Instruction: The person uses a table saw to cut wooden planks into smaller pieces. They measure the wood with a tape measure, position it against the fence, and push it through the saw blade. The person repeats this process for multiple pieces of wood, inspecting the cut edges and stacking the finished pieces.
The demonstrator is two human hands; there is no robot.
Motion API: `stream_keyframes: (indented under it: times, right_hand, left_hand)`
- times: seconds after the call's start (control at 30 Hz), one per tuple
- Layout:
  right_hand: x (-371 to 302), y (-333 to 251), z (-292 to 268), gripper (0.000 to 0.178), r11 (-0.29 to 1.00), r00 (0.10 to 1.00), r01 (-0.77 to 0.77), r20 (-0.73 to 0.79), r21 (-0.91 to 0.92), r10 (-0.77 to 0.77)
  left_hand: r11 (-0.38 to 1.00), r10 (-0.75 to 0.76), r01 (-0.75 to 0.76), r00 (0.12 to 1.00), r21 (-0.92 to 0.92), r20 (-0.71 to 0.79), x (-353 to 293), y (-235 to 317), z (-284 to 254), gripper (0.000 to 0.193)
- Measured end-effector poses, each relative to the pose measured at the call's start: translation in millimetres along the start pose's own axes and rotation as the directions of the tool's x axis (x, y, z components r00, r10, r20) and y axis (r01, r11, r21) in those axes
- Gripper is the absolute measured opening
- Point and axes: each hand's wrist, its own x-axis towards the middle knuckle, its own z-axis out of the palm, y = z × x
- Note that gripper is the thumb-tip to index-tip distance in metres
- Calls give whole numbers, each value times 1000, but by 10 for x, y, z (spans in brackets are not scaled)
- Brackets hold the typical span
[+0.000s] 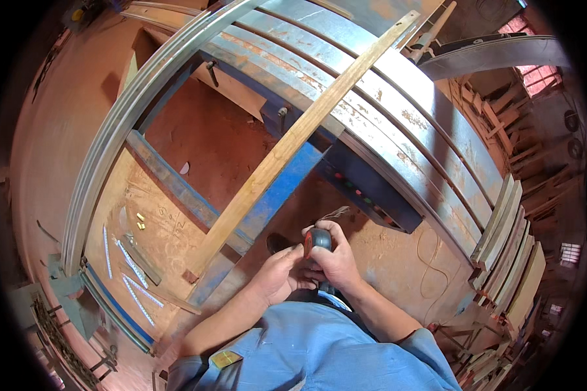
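Note:
My right hand (340, 260) is wrapped round a tape measure (320, 240), a dark rounded case with an orange side, in front of my waist. Against the case's left side, the curled fingers of my left hand (279, 275) are closed on it; their tips are partly hidden. No drawn-out blade can be made out. Just beyond my hands and to the left, a long wooden strip (280, 156) slants from the wood panel up across the metal machine table (398, 124). Neither hand touches the strip.
White folding-rule pieces (135, 267), short wood offcuts (140, 260) and small yellow bits (141, 221) lie on the panel (166, 208) at left. A curved metal rail (104, 156) bounds it. A dark control box (372, 189) juts out ahead. Stacked boards (512, 247) stand at right.

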Motion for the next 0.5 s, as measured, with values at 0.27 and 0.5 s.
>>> stream_keyframes:
  times: [0.27, 0.5]
  right_hand:
    - [-5, -52, -137, 57, 756, 909, 387, 356, -529, -217]
    - [-16, -316, -95, 64, 650, 842, 290, 511, -702, 177]
  left_hand:
    - [989, 58, -21, 966, 149, -251, -31, -75, -106, 34]
    - [912, 175, -87, 966, 401, -188, -12, -187, -296, 37]
